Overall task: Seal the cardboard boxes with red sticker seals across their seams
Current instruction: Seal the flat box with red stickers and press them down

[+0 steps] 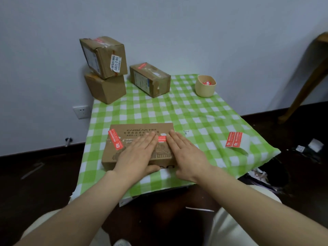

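Observation:
A flat cardboard box (124, 132) lies near the table's front edge. One red sticker seal (115, 139) is stuck across its left end. A second red seal (161, 139) shows between my two hands on the box top. My left hand (140, 153) lies flat on the box with straight fingers, its thumb over the front side. My right hand (186, 155) presses flat on the box's right part, fingers straight. A sheet with two red seals (234, 139) lies on the cloth to the right.
Two stacked boxes (104, 68) stand at the back left, another box (150, 79) with a red seal beside them. A beige cup (205, 87) holding red scraps stands at the back right. A green checked cloth (195, 114) covers the table. Dark floor surrounds it.

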Demonstrator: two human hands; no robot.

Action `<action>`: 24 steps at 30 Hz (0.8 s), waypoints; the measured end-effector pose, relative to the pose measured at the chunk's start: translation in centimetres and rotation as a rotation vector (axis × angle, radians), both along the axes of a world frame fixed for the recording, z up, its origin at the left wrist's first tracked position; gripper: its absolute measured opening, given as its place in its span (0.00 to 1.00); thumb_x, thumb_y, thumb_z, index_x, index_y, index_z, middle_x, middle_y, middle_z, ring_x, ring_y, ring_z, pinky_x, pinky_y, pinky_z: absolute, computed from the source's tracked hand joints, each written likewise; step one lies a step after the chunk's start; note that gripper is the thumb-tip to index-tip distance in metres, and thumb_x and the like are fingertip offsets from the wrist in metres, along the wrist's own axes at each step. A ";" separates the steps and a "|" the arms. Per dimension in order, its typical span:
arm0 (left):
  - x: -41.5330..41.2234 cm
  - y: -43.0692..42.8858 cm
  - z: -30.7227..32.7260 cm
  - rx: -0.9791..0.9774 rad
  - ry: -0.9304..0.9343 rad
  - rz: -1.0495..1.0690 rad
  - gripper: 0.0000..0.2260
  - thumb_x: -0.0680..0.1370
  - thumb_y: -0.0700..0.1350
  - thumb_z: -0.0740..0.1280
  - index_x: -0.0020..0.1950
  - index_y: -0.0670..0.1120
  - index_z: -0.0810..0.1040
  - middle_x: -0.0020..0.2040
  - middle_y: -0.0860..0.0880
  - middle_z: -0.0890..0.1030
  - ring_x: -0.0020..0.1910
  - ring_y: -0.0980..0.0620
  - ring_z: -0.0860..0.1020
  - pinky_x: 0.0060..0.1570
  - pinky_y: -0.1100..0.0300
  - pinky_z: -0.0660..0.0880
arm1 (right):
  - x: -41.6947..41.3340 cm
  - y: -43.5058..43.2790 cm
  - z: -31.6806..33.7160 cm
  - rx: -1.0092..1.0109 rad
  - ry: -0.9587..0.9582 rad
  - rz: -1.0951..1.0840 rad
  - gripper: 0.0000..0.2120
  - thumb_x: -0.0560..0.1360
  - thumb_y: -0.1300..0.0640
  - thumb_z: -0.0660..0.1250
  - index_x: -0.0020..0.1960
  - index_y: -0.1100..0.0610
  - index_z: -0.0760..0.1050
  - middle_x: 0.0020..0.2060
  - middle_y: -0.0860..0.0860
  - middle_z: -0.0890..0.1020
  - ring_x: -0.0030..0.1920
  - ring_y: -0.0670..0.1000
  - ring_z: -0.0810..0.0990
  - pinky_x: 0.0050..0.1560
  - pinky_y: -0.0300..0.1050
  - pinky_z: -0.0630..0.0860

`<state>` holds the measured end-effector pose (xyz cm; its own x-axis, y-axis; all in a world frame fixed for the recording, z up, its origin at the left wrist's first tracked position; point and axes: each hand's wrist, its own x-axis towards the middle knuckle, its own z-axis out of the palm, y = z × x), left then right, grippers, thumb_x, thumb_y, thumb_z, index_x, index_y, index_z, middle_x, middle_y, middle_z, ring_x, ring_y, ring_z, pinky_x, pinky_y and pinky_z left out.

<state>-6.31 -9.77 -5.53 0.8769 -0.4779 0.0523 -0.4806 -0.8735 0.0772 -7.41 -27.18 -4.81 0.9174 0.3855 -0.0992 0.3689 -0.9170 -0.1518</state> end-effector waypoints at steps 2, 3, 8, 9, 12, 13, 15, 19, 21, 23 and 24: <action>0.1 -0.1 0.3 -0.001 0.022 0.012 0.43 0.74 0.62 0.64 0.77 0.48 0.41 0.78 0.52 0.41 0.76 0.54 0.43 0.71 0.62 0.38 | 0.0 0.0 0.3 -0.002 0.002 0.001 0.45 0.71 0.57 0.66 0.77 0.57 0.39 0.77 0.53 0.40 0.77 0.50 0.42 0.75 0.42 0.44; 0.0 -0.1 0.4 0.000 0.019 0.016 0.43 0.73 0.62 0.64 0.77 0.49 0.42 0.78 0.52 0.42 0.77 0.54 0.43 0.71 0.61 0.39 | 0.1 0.0 0.4 -0.006 0.004 0.004 0.45 0.71 0.57 0.66 0.77 0.58 0.39 0.77 0.53 0.40 0.77 0.50 0.42 0.74 0.41 0.44; -0.5 0.4 -0.2 0.018 -0.010 0.034 0.44 0.74 0.61 0.64 0.77 0.49 0.38 0.77 0.52 0.39 0.76 0.54 0.40 0.69 0.62 0.35 | -0.3 -0.2 -0.2 -0.006 0.012 0.006 0.47 0.71 0.57 0.66 0.77 0.59 0.36 0.77 0.54 0.38 0.77 0.51 0.41 0.74 0.39 0.42; -0.4 0.5 0.1 0.012 0.030 0.027 0.44 0.74 0.60 0.65 0.77 0.49 0.38 0.77 0.52 0.39 0.76 0.55 0.40 0.69 0.62 0.35 | -0.3 0.0 0.0 0.005 0.024 -0.008 0.47 0.70 0.57 0.65 0.77 0.59 0.37 0.77 0.54 0.39 0.77 0.51 0.42 0.74 0.40 0.43; 0.2 0.6 1.1 -0.030 0.103 0.026 0.48 0.71 0.62 0.66 0.77 0.47 0.39 0.78 0.50 0.39 0.76 0.54 0.40 0.72 0.60 0.38 | -0.1 0.3 1.1 0.071 0.015 -0.074 0.45 0.70 0.55 0.64 0.77 0.59 0.40 0.77 0.54 0.42 0.77 0.51 0.42 0.76 0.44 0.43; 0.2 0.5 1.2 -0.039 0.104 0.033 0.49 0.70 0.64 0.66 0.77 0.47 0.38 0.77 0.50 0.38 0.76 0.53 0.39 0.72 0.59 0.38 | 0.0 0.6 1.3 0.074 0.009 -0.070 0.46 0.70 0.54 0.64 0.77 0.59 0.39 0.77 0.55 0.42 0.77 0.51 0.41 0.76 0.46 0.42; 0.1 0.1 1.0 -0.042 0.109 0.036 0.49 0.70 0.65 0.64 0.76 0.46 0.36 0.77 0.48 0.36 0.76 0.53 0.37 0.73 0.59 0.37 | 0.0 1.3 1.3 0.043 0.023 -0.029 0.47 0.70 0.52 0.64 0.77 0.59 0.37 0.77 0.55 0.39 0.77 0.51 0.38 0.76 0.47 0.39; 0.2 -0.8 0.7 0.011 0.128 0.034 0.45 0.72 0.62 0.61 0.77 0.44 0.38 0.77 0.47 0.37 0.76 0.53 0.38 0.74 0.58 0.39 | 0.2 2.5 0.1 -0.001 0.014 0.015 0.46 0.72 0.51 0.63 0.77 0.59 0.37 0.77 0.55 0.39 0.77 0.51 0.38 0.76 0.45 0.37; 0.3 -0.8 0.9 0.023 0.149 0.024 0.45 0.72 0.62 0.61 0.77 0.43 0.38 0.77 0.47 0.38 0.76 0.53 0.39 0.75 0.57 0.40 | 0.3 2.5 0.0 -0.012 0.006 0.026 0.46 0.72 0.51 0.64 0.77 0.60 0.37 0.77 0.55 0.40 0.77 0.51 0.39 0.76 0.45 0.37; 0.2 -0.5 1.0 0.019 0.165 0.023 0.45 0.72 0.63 0.60 0.77 0.44 0.38 0.77 0.47 0.38 0.76 0.53 0.39 0.75 0.58 0.40 | 0.4 2.1 0.3 0.000 0.028 0.025 0.46 0.71 0.52 0.65 0.77 0.60 0.38 0.77 0.55 0.40 0.77 0.51 0.39 0.76 0.44 0.38; 0.1 -0.3 1.0 0.018 0.166 0.022 0.45 0.72 0.63 0.60 0.77 0.44 0.38 0.77 0.47 0.38 0.76 0.53 0.39 0.75 0.58 0.40 | 0.3 1.8 0.5 0.009 0.046 0.012 0.46 0.71 0.53 0.65 0.77 0.59 0.39 0.77 0.55 0.40 0.77 0.51 0.39 0.76 0.44 0.39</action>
